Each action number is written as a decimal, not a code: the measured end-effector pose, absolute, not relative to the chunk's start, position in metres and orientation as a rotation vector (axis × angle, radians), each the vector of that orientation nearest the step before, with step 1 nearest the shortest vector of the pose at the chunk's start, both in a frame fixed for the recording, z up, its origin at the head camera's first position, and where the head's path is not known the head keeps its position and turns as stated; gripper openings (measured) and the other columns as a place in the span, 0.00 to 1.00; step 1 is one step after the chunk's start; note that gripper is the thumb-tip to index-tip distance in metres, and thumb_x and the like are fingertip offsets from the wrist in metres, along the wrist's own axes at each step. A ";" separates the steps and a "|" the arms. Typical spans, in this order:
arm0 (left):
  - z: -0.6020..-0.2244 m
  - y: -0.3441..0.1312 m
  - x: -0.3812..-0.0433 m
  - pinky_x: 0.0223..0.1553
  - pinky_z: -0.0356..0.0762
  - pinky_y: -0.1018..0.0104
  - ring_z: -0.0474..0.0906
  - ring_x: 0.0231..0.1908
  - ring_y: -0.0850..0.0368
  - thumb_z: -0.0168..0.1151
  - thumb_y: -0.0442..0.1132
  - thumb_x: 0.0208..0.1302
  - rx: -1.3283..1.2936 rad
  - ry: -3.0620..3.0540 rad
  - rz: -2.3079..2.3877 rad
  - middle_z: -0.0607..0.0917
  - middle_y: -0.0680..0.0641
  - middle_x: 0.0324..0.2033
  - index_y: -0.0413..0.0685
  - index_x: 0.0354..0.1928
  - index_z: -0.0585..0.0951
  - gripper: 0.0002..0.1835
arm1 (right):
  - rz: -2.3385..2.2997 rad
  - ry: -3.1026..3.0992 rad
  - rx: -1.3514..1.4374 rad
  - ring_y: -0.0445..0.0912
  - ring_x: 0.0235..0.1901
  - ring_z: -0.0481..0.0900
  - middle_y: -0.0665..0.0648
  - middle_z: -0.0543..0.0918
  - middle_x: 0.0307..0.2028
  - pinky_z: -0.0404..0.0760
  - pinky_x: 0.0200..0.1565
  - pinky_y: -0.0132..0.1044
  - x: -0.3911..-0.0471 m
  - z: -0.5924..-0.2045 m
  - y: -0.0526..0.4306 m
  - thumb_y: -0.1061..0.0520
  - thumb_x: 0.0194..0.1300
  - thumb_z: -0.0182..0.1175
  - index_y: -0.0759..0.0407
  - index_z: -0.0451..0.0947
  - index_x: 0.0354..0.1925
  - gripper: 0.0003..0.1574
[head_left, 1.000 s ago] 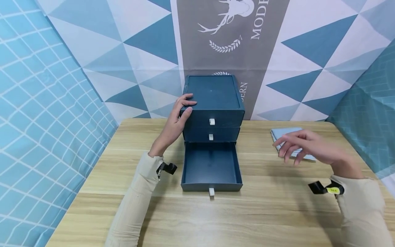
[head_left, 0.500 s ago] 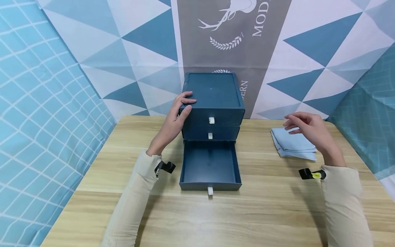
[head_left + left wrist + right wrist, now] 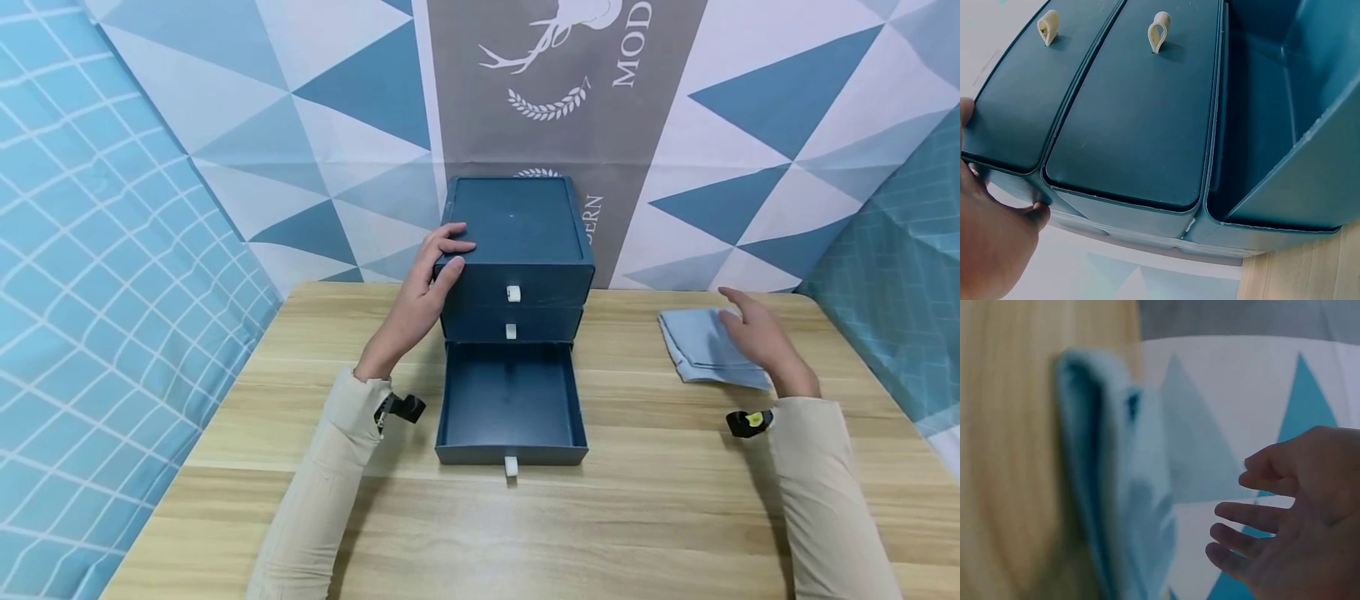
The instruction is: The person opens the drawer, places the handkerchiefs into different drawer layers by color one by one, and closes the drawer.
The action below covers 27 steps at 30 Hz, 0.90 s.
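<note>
A dark blue drawer cabinet [image 3: 517, 218] stands against the back wall. Its bottom drawer [image 3: 480, 455] is pulled out and holds nothing; the upper two are closed, with white loop tabs. My left hand [image 3: 411, 312] grips the cabinet's upper left corner, fingers over the top and thumb lower down. In the left wrist view the thumb [image 3: 1036, 215] touches the side wall. Farther right, my right hand [image 3: 759, 337] hovers over a folded light blue cloth [image 3: 693, 337], with its fingers spread and holding nothing. The right wrist view shows a gap between fingers and cloth.
A light wooden table [image 3: 525, 533] carries everything. Behind it hangs a patterned backdrop [image 3: 360, 108] with triangles and a deer print. Blue sheets with white lines cover the left side [image 3: 90, 292], and a teal one [image 3: 892, 250] hangs at the right.
My right hand has come from the front right edge of the cloth to above it, then turned and lowered slightly. The left hand, cabinet and drawer stay in place.
</note>
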<state>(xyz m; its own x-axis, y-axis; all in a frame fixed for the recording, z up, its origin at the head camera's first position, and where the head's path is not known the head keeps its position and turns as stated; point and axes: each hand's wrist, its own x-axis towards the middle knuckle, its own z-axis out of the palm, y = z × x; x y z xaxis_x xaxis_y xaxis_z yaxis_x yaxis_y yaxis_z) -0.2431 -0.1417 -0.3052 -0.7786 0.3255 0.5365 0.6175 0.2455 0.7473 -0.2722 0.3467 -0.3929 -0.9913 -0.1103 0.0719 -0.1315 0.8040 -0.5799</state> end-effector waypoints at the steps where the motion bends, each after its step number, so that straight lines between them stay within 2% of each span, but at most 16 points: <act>1: -0.305 -0.142 -0.243 0.72 0.48 0.45 0.47 0.76 0.50 0.43 0.35 0.79 -0.880 -2.249 -1.548 0.59 0.39 0.73 0.34 0.62 0.72 0.17 | 0.929 -2.989 0.194 0.77 0.68 0.52 0.82 0.53 0.70 0.57 0.61 0.72 -0.274 -0.396 0.349 0.57 0.79 0.37 0.75 0.48 0.74 0.34; 4: -0.306 -0.142 -0.243 0.72 0.48 0.45 0.46 0.76 0.49 0.43 0.34 0.79 -0.885 -2.248 -1.552 0.59 0.38 0.73 0.34 0.62 0.72 0.17 | 0.889 -3.090 0.208 0.77 0.69 0.48 0.83 0.49 0.70 0.52 0.64 0.71 -0.278 -0.405 0.353 0.61 0.77 0.38 0.78 0.44 0.74 0.35; 9: -0.305 -0.142 -0.243 0.72 0.48 0.45 0.46 0.76 0.48 0.43 0.34 0.79 -0.899 -2.243 -1.555 0.58 0.38 0.73 0.34 0.62 0.72 0.17 | 0.915 -3.150 0.219 0.77 0.70 0.44 0.84 0.46 0.70 0.48 0.66 0.71 -0.278 -0.413 0.357 0.61 0.76 0.44 0.79 0.41 0.74 0.39; 12: -0.305 -0.143 -0.243 0.72 0.48 0.46 0.46 0.76 0.48 0.43 0.33 0.79 -0.908 -2.240 -1.557 0.58 0.38 0.73 0.33 0.62 0.72 0.17 | 0.893 -3.106 0.224 0.78 0.67 0.51 0.85 0.53 0.67 0.54 0.63 0.71 -0.276 -0.416 0.359 0.62 0.76 0.47 0.80 0.47 0.72 0.37; 17: -0.304 -0.143 -0.244 0.72 0.48 0.46 0.46 0.76 0.50 0.43 0.34 0.79 -0.915 -2.247 -1.561 0.58 0.39 0.73 0.34 0.62 0.71 0.17 | 0.815 -3.000 0.207 0.78 0.56 0.65 0.86 0.67 0.56 0.65 0.54 0.71 -0.274 -0.420 0.363 0.69 0.71 0.47 0.83 0.61 0.64 0.27; 20: -0.304 -0.144 -0.244 0.72 0.48 0.47 0.46 0.76 0.49 0.43 0.34 0.79 -0.916 -2.247 -1.560 0.58 0.38 0.73 0.33 0.62 0.71 0.17 | 0.725 -3.013 0.197 0.79 0.58 0.62 0.86 0.67 0.56 0.60 0.58 0.72 -0.276 -0.423 0.366 0.70 0.68 0.48 0.84 0.63 0.61 0.26; 24: -0.304 -0.144 -0.244 0.72 0.48 0.47 0.46 0.76 0.49 0.43 0.34 0.79 -0.914 -2.248 -1.554 0.58 0.38 0.73 0.33 0.62 0.71 0.17 | 0.597 -3.058 0.215 0.81 0.60 0.54 0.88 0.62 0.58 0.49 0.61 0.73 -0.278 -0.426 0.368 0.69 0.68 0.49 0.88 0.60 0.61 0.29; 27: -0.304 -0.144 -0.244 0.73 0.48 0.47 0.46 0.76 0.50 0.43 0.34 0.79 -0.909 -2.252 -1.554 0.58 0.38 0.73 0.34 0.63 0.71 0.17 | 0.591 -3.070 0.208 0.81 0.61 0.53 0.88 0.60 0.59 0.48 0.62 0.72 -0.279 -0.428 0.368 0.68 0.68 0.49 0.90 0.58 0.62 0.31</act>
